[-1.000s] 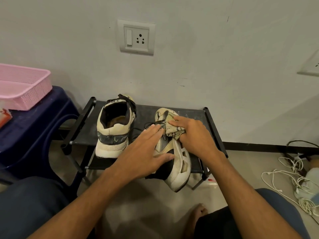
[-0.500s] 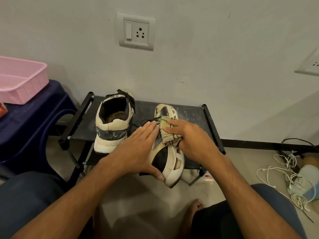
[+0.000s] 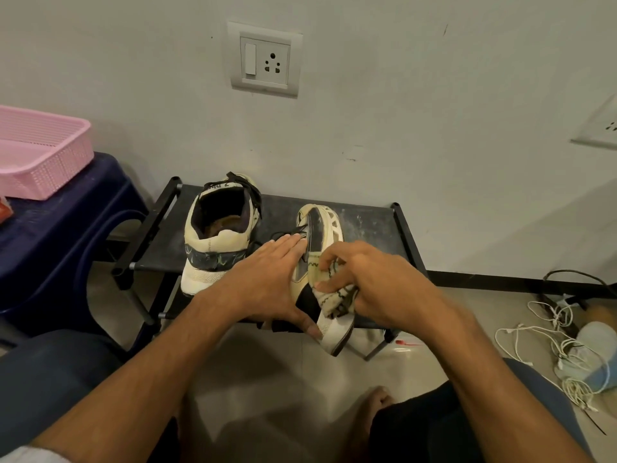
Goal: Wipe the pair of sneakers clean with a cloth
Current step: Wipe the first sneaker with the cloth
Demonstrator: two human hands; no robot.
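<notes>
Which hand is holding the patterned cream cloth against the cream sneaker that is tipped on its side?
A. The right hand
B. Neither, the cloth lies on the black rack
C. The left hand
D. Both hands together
A. The right hand grips the patterned cream cloth and presses it onto the tipped cream sneaker, while the left hand lies flat on that shoe with open fingers, steadying it.

Home: shoe rack (image 3: 367, 222), wall socket (image 3: 265, 60)
</notes>
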